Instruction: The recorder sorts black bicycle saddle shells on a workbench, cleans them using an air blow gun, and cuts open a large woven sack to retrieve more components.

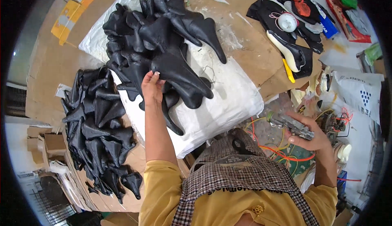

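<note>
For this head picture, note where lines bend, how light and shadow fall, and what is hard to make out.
Head view: dark curved corners; the cardboard's edge bows at left; the white cover looks pale and bright, shadowed beside the black pieces, which show soft highlights; fine detail on the grey tool in the right hand is unclear.

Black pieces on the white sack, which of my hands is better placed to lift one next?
Likely the left hand: it holds a black piece by its edge, while the right hand grips a dark grey object, off to the right of that pile.
</note>
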A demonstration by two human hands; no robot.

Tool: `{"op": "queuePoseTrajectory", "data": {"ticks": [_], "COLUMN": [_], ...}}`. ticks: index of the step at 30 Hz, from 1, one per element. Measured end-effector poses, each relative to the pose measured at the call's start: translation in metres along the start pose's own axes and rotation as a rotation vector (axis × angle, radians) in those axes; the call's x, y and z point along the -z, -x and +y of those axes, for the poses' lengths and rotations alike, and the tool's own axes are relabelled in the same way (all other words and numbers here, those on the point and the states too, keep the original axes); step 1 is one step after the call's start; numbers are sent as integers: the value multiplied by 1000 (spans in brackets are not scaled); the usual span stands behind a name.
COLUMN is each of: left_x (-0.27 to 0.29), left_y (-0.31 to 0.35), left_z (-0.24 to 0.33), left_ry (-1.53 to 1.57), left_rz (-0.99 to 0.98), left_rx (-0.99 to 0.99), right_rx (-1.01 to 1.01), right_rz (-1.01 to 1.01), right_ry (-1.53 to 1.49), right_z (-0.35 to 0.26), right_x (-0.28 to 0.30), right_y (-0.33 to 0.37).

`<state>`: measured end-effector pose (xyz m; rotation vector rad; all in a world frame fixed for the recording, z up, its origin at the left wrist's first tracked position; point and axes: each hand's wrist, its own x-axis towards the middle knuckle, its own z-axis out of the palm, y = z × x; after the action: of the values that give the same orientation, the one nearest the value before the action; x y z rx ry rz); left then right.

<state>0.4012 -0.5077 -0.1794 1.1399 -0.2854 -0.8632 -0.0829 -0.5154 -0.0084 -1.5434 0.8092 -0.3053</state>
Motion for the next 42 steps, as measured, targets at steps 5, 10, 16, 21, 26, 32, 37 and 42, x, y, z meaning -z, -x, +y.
{"op": "queuePoseTrajectory", "data": {"ticks": [5, 10, 16, 21, 26, 32, 37, 42], "left_x": [-22, -30, -41, -29, -88, -148, -202, -186], "left_y": [-17, -25, -32, -64, -112, -171, -153, -71], "left_z": [-9, -32, -35, -16, -21, -74, -67, -1], "left_ry": [60, -26, 2, -26, 12, -232, -354, -420], "left_rz": [-44, -72, -71, -64, -78, -69, -209, -4], "left_rx": [2, 81, 92, -6, 44, 189, 61, -398], "right_rx": [88, 173, 193, 115, 203, -40, 39, -43], "right_rz": [75, 223, 251, 341, 358, 219, 270, 225], "right_ry": [87, -235, 56, -244, -165, 30, -254, -219], "right_z": [-2, -20, 22, -7, -6, 29, 35, 37], "right_x": [11, 19, 62, 77, 104, 116, 105, 86], "right_y": [10, 6, -3, -41, -54, -54, -66, -90]}}
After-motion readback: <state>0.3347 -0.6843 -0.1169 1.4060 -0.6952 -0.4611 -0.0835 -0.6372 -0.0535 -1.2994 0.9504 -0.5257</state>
